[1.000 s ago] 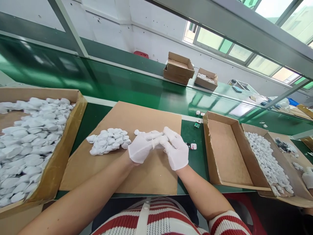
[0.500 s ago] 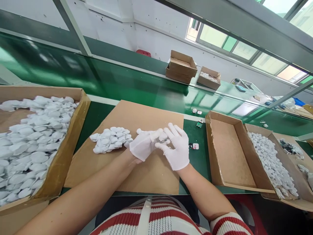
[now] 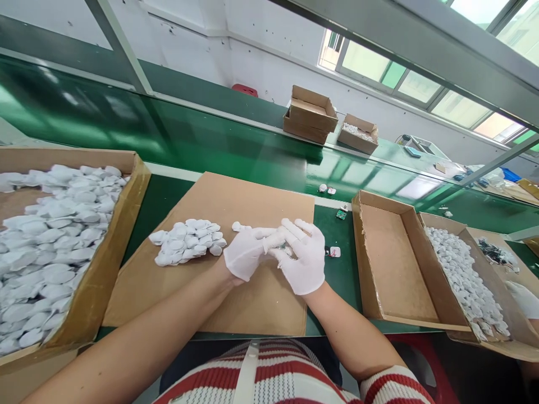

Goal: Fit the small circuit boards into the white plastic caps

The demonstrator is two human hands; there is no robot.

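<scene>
Cardboard's far edge [image 3: 261,191] open beyond hands [image 3: 301,261]

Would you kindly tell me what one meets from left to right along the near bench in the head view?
Large box of white pieces, small pile of white pieces, left hand, right hand, white part with red wire, open cardboard tray, heap of small white pieces, another person's gloved hand.

Between the left hand [image 3: 245,253] and right hand [image 3: 300,259], a small part [image 3: 284,249] is mostly hidden. The carton [image 3: 105,259] of white pieces [image 3: 56,247] is cut off at left.
</scene>
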